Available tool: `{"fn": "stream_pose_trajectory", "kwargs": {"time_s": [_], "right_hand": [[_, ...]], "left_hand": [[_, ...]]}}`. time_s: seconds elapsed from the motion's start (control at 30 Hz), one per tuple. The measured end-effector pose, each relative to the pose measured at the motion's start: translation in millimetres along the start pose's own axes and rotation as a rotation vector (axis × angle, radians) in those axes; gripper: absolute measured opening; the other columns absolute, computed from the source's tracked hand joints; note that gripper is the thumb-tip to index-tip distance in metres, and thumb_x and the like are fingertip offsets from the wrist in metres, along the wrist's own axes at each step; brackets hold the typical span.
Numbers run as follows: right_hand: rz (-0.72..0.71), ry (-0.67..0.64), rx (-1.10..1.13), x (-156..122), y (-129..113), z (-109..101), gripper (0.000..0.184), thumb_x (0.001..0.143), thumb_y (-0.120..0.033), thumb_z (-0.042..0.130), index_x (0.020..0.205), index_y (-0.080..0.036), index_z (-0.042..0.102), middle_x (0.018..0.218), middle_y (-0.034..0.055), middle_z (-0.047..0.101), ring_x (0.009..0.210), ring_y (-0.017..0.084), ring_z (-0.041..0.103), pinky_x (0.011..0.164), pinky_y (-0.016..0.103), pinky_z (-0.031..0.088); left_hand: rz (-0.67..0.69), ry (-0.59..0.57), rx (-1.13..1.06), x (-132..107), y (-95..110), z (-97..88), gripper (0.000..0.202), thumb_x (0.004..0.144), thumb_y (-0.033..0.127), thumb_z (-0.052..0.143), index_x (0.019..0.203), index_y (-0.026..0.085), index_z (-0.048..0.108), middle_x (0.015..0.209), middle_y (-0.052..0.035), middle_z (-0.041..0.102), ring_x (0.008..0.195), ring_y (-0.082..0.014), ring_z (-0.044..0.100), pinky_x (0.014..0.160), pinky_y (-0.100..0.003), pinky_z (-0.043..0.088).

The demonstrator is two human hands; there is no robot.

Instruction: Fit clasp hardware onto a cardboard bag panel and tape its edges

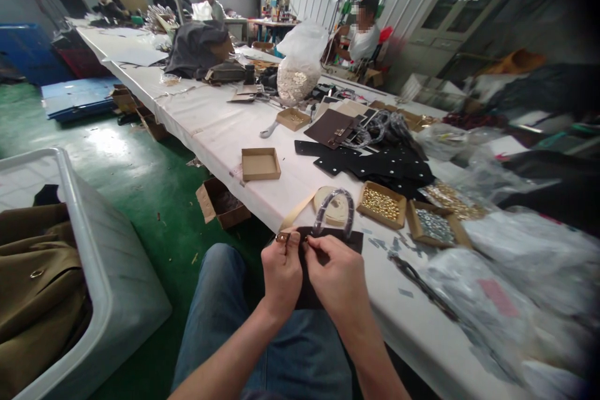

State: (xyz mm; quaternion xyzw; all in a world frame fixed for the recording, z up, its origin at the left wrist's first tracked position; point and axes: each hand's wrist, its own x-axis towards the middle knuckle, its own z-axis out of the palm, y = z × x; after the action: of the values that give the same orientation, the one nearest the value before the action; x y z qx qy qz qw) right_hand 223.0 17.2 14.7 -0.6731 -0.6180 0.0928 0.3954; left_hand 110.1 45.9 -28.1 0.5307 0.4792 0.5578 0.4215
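Over my lap at the table edge is a dark bag panel [309, 294] with a looped, plastic-wrapped handle [349, 209]. My left hand [282, 272] is closed on the panel's left upper edge, its thumb on top. A shiny gold-brown metal fitting [282, 237] shows by its fingers. My right hand [336, 265] pinches close to the panel's upper edge, right beside the left thumb. What sits between its fingertips is too small to make out. Behind the handle lies a roll of cream tape [321, 200], partly hidden.
On the table stand a box of gold studs [382, 203], a box of silver studs [434, 225] and a shallow cardboard box [260, 164]. Pliers [417, 278] lie at right, near plastic bags [497, 287]. A white bin [117, 287] stands left. A person [363, 40] sits across the table.
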Motion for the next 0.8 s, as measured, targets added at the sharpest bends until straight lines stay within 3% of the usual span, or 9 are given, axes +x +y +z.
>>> {"fn": "stream_pose_trajectory", "kwargs": {"time_s": [0.13,0.27,0.37,0.47,0.53,0.63,0.7,0.8], "right_hand": [[-0.001,-0.012,-0.110,-3.3,-4.2,6.8,0.022,0.107,-0.018,0.063,0.094,-0.020,0.080,0.092,0.0077,0.078,0.083,0.024,0.073,0.081,0.036,0.054],[-0.003,0.005,-0.207,-6.5,-4.6,18.2,0.025,0.111,-0.019,0.059,0.100,-0.019,0.082,0.095,0.0087,0.077,0.087,0.024,0.073,0.078,0.035,0.054],[-0.017,-0.033,-0.099,-7.2,-0.4,22.3,0.030,0.116,-0.021,0.054,0.122,-0.019,0.083,0.107,0.0101,0.079,0.095,0.024,0.076,0.085,0.034,0.059],[-0.074,-0.072,0.109,-15.2,8.1,16.9,0.041,0.117,-0.021,0.053,0.154,-0.025,0.071,0.123,0.0098,0.079,0.109,0.024,0.079,0.098,0.035,0.064],[-0.092,0.005,0.152,-26.1,18.3,8.6,0.046,0.117,-0.023,0.055,0.161,-0.030,0.065,0.132,0.0095,0.078,0.115,0.024,0.079,0.105,0.037,0.064],[-0.032,0.200,-0.034,-39.4,47.4,-6.1,0.045,0.113,-0.036,0.068,0.157,-0.031,0.067,0.139,0.0135,0.075,0.125,0.032,0.075,0.113,0.049,0.062],[0.054,0.264,-0.211,-39.0,74.9,-13.9,0.071,0.102,-0.054,0.081,0.164,-0.025,0.062,0.148,0.0211,0.070,0.139,0.043,0.067,0.119,0.063,0.056],[0.218,0.173,-0.281,-27.3,112.6,-19.4,0.118,0.081,-0.072,0.095,0.174,-0.017,0.048,0.157,0.0283,0.065,0.147,0.053,0.062,0.120,0.072,0.053]], "left_hand": [[-0.001,-0.025,-0.077,-0.3,2.8,0.4,0.033,0.117,0.041,0.061,0.125,0.023,0.087,0.120,-0.0101,0.088,0.109,-0.0262,0.083,0.102,-0.036,0.064],[-0.023,-0.024,-0.074,3.3,2.5,-2.7,0.033,0.116,0.042,0.063,0.122,0.021,0.088,0.118,-0.0104,0.088,0.108,-0.0264,0.083,0.100,-0.035,0.063],[-0.080,0.026,-0.096,8.3,-4.4,-5.3,0.033,0.114,0.045,0.068,0.117,0.019,0.088,0.118,-0.0109,0.087,0.111,-0.0265,0.081,0.102,-0.035,0.061],[-0.233,0.053,-0.304,13.5,-17.8,-8.8,0.038,0.109,0.052,0.074,0.120,0.018,0.087,0.122,-0.0110,0.087,0.112,-0.0263,0.080,0.105,-0.036,0.060],[-0.361,0.070,-0.492,16.7,-28.2,-12.1,0.043,0.105,0.056,0.079,0.125,0.018,0.084,0.122,-0.0110,0.086,0.107,-0.0258,0.081,0.101,-0.038,0.063],[-0.474,0.083,-0.665,20.8,-41.5,-16.6,0.046,0.098,0.056,0.087,0.122,0.017,0.083,0.119,-0.0122,0.086,0.104,-0.0262,0.083,0.100,-0.041,0.065],[-0.509,0.077,-0.699,22.0,-47.2,-17.1,0.046,0.094,0.057,0.092,0.113,0.016,0.082,0.113,-0.0125,0.087,0.102,-0.0263,0.083,0.100,-0.042,0.066],[-0.549,0.068,-0.695,20.2,-50.7,-13.6,0.048,0.091,0.059,0.094,0.105,0.015,0.080,0.106,-0.0125,0.087,0.097,-0.0270,0.084,0.099,-0.044,0.067]]}}
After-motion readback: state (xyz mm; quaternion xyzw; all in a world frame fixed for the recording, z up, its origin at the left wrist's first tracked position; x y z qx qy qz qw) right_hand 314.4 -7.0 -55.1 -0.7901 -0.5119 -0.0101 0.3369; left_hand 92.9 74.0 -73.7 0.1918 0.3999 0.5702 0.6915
